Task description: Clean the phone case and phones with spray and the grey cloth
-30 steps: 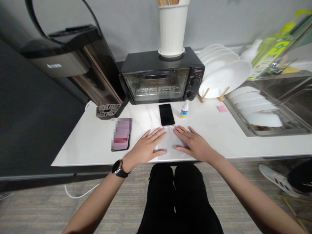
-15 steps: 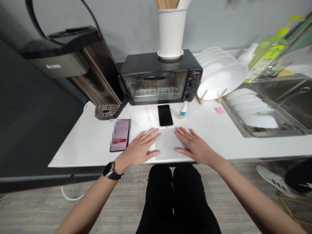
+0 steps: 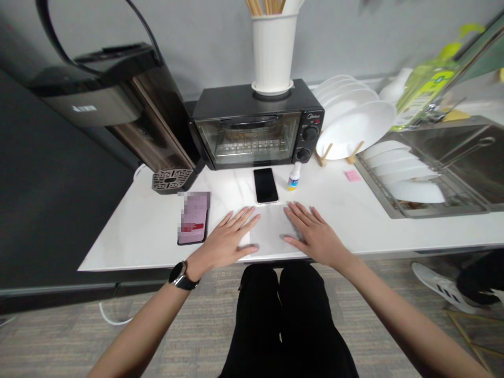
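Observation:
My left hand (image 3: 228,239) lies flat on the white counter (image 3: 129,231), fingers spread and holding nothing. Opposite it, my right hand (image 3: 315,233) rests palm down with its fingers stretched out. Between them shows a greyish patch (image 3: 270,231), perhaps a thin sheet or a shadow; I cannot tell which. A black-screened phone (image 3: 265,185) lies just beyond my fingertips. To its right stands a small white bottle (image 3: 293,177) with a blue and yellow label. Left of my left hand is another phone (image 3: 196,218) with a pinkish screen, partly blurred out.
Behind stand a drinks dispenser (image 3: 137,110) and a toaster oven (image 3: 252,131) topped by a white cup (image 3: 273,52) of sticks. Rightward are racked white plates (image 3: 356,131), a pink sticky note (image 3: 352,175) and a sink (image 3: 464,157) holding dishes. Someone's shoe (image 3: 439,286) shows at lower right.
The view has shifted slightly, so the background sits a little further left. Both hands stay flat in nearly the same place on the counter.

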A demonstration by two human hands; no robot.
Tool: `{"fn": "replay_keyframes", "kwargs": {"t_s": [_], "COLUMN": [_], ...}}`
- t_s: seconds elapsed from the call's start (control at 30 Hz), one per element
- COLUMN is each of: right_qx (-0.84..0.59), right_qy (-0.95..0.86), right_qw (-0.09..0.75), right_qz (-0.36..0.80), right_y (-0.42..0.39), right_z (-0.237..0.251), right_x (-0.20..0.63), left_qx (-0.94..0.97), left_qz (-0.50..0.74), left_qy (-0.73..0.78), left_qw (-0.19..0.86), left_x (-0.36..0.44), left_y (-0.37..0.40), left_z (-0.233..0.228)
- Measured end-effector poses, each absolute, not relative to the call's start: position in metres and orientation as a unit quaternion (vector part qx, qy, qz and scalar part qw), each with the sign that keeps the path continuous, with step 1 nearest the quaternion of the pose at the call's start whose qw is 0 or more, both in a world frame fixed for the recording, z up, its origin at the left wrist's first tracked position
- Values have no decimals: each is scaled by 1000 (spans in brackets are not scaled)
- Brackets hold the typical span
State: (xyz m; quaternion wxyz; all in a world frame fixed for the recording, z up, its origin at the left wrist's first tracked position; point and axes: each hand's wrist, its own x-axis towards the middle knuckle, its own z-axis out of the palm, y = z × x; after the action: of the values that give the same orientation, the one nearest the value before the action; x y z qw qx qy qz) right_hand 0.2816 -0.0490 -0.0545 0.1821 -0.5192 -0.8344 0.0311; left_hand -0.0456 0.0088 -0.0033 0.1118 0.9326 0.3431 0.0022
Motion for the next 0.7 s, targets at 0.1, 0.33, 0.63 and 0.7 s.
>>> {"fn": "replay_keyframes", "kwargs": {"t_s": [0.1,0.33,0.63,0.7], "right_qx": [-534,-515,-471,-465], "right_qy": [-820,-833,-828,-828], "right_qw": [202,191,273,280], "right_qz": [37,64,134,141], "right_y": [-50,-48,-40,-40], "right_z": [-53,-45,-45,-46], "right_x": [281,282,274,271], "left_qx": [935,915,910,920], "left_qz": [28,8,48,39], "left_qy": [340,386,383,361], "left_qw": [96,119,152,147], "left_x": [-47,-53,-41,-32], "left_y": [6,8,8,8], "left_z": [-6,-14,-8,-11]}}
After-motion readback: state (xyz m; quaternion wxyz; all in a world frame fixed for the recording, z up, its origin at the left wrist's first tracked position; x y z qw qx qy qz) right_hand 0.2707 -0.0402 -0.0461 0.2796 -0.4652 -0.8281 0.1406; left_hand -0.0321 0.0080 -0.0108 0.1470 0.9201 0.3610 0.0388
